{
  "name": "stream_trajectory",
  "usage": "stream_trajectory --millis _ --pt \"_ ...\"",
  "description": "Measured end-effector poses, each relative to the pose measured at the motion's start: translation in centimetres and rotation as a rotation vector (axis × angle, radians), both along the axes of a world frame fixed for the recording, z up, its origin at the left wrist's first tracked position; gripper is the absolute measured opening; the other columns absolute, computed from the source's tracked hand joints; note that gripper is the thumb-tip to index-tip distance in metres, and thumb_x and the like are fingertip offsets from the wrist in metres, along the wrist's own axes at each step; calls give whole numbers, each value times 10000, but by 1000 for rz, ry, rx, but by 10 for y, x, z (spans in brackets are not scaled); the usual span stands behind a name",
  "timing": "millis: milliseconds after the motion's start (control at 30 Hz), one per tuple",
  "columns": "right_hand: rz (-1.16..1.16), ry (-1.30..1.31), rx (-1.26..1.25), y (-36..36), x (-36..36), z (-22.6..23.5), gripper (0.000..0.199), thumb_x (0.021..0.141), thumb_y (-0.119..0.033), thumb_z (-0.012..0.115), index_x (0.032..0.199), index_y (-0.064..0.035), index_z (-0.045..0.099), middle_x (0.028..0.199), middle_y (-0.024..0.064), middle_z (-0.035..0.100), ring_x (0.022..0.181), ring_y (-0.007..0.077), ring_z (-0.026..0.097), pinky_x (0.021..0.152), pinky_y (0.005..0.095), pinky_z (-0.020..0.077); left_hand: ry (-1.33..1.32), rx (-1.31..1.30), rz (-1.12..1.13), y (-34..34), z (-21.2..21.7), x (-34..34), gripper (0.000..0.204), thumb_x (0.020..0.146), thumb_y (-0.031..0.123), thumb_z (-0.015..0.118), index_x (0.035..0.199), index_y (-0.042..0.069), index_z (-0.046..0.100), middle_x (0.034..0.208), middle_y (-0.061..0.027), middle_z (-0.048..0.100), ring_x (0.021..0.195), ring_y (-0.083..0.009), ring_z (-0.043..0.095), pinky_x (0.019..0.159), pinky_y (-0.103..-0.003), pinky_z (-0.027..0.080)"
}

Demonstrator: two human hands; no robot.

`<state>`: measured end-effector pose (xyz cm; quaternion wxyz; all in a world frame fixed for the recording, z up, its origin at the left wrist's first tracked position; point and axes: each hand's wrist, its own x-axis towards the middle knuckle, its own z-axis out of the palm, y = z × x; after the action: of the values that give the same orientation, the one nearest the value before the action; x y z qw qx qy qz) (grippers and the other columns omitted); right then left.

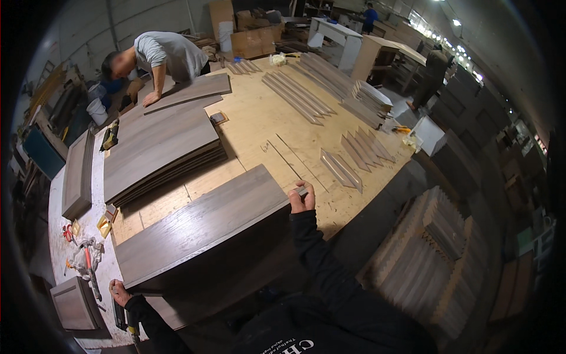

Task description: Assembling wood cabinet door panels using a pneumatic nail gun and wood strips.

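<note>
A long grey-brown wood panel (200, 221) lies along the near side of the table, its front edge toward me. At the panel's near left corner, my left hand (119, 292) is closed, with fingers curled against the edge. My right hand (302, 198) is at the panel's right end, thumb and fingers closed around a small grey block (301, 191). Below the front edge, a dark wood surface (230, 259) falls into shadow. Behind the panel stands a stack of similar panels (159, 147).
Mitred wood strips (298, 97) lie across the plywood tabletop (253, 133). Red-handled tools (88, 259) and a crumpled cloth sit at the left. Across the table, another person (165, 56) leans over a panel (191, 93). A pallet of stacked wood pieces (424, 253) stands at the right.
</note>
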<state>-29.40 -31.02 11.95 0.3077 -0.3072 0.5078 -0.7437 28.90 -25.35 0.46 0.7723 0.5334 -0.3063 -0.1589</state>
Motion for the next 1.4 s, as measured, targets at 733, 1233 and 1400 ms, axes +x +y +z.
stream_trajectory --millis 733,1233,1400 --pt "-72 59 -90 -20 -10 -18 124 701 -80 584 807 -98 522 619 -42 430 548 38 330 490 200 276 -274 -26 44 19 71 -41 172 817 166 536 899 21 493 779 -40 502 727 -115 484 693 -235 408" --pt "83 30 -150 -10 10 -15 111 744 -36 530 828 -81 472 714 -38 416 617 40 370 545 174 319 -179 -17 174 50 29 -29 157 822 166 538 861 22 486 765 -15 477 736 -105 459 686 -230 389" --pt "97 15 -94 -7 12 16 133 742 -62 541 850 -82 466 711 -27 412 615 39 363 553 183 329 -60 -43 -13 59 52 -35 222 813 223 556 875 23 484 776 -20 485 725 -107 458 680 -253 404"
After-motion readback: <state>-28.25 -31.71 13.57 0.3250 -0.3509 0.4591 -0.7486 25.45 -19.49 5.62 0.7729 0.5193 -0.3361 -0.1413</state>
